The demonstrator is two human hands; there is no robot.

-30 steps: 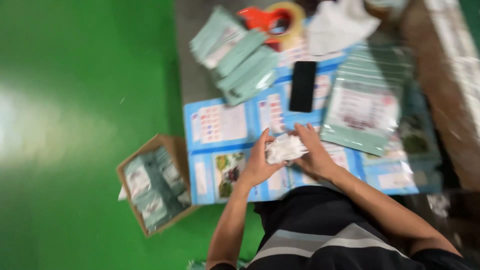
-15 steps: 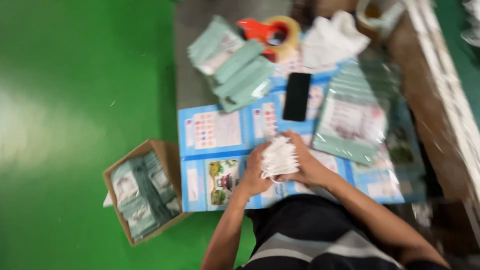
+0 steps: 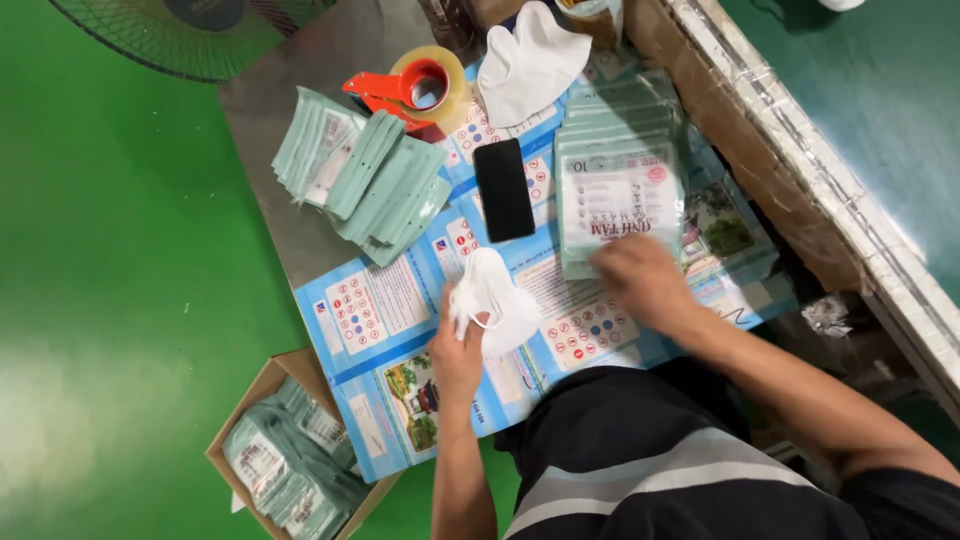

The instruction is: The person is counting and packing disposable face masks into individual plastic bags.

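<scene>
Since the earlier frame, right hand [image 3: 640, 280] has left the white mask stack [image 3: 490, 300] and rests, blurred, on the pouch stack [image 3: 620, 190]; its grip cannot be told. Left hand [image 3: 458, 352] alone pinches the masks above the blue printed sheet [image 3: 370, 310]. Cardboard box [image 3: 290, 460] on the green floor [image 3: 120, 300] holds sealed pale-green packs.

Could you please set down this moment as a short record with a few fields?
left hand: holds a bunch of white face masks
right hand: blurred, at the near edge of a stack of pale green pouches
work surface: blue printed sheets
also there: black phone, red tape dispenser, fanned green packets
on the floor: cardboard box with filled packets
</scene>
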